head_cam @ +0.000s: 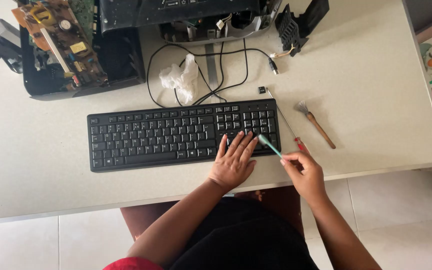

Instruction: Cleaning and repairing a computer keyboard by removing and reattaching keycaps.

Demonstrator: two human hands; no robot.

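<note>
A black keyboard [176, 134] lies across the middle of the pale table [376, 85]. My left hand [235, 161] rests flat on its lower right part, fingers spread over the keys. My right hand [303, 170] pinches a thin teal-handled tool [269, 145] whose tip touches the number pad beside my left fingertips. A loose black keycap [261, 90] sits just behind the keyboard's right corner.
A red-handled screwdriver [286, 122] and a wooden brush [317, 125] lie right of the keyboard. A crumpled white tissue [181, 77] and black cables [226, 60] sit behind it. Opened electronics with a circuit board [58, 35] fill the back left.
</note>
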